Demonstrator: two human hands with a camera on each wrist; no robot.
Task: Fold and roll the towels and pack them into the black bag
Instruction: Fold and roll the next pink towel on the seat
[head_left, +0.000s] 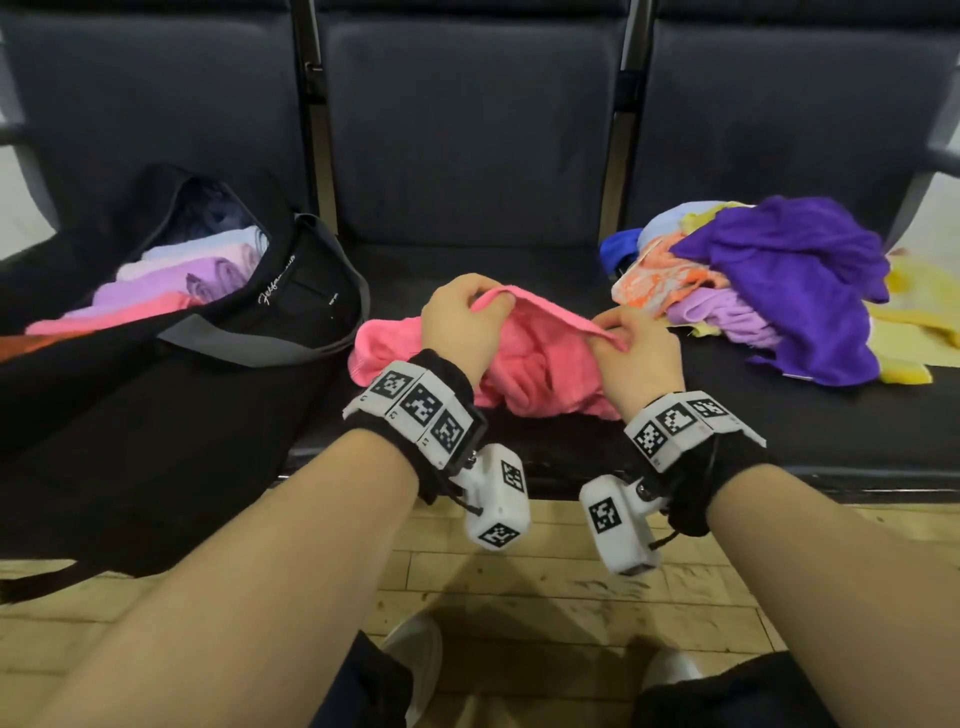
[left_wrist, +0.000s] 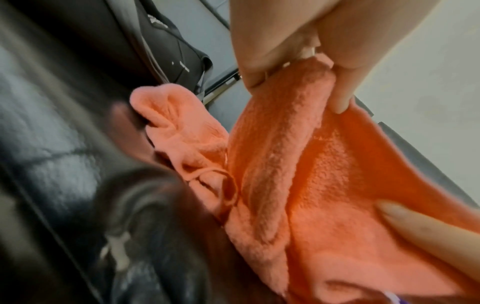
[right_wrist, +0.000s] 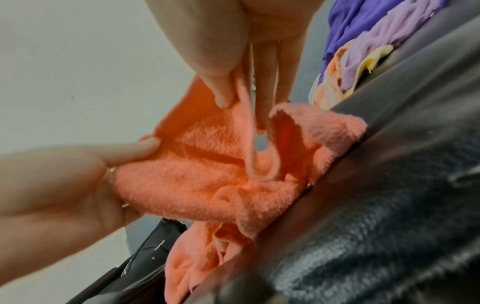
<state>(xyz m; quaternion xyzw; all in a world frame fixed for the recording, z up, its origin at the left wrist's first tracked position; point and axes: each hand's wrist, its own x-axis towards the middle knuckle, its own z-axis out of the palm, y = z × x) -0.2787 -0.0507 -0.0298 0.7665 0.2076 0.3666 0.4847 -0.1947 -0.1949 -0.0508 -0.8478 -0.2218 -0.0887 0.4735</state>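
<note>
A crumpled pink towel (head_left: 535, 364) lies on the middle bench seat. My left hand (head_left: 460, 325) pinches its upper edge at the left, and my right hand (head_left: 636, 348) pinches the same edge at the right, so the hem stretches between them. In the left wrist view the fingers (left_wrist: 262, 61) clamp a fold of the pink towel (left_wrist: 285, 164). In the right wrist view thumb and fingers (right_wrist: 221, 82) pinch the pink towel (right_wrist: 202, 181) by its hem. The black bag (head_left: 291, 312) lies open on the left seat with several rolled towels (head_left: 171, 280) inside.
A heap of loose towels (head_left: 779, 280), purple, lilac, orange, yellow and blue, sits on the right seat. Dark seat backs (head_left: 467, 130) rise behind. The bag's grey strap (head_left: 291, 348) hangs near the pink towel. Wooden floor (head_left: 545, 587) and my shoes are below.
</note>
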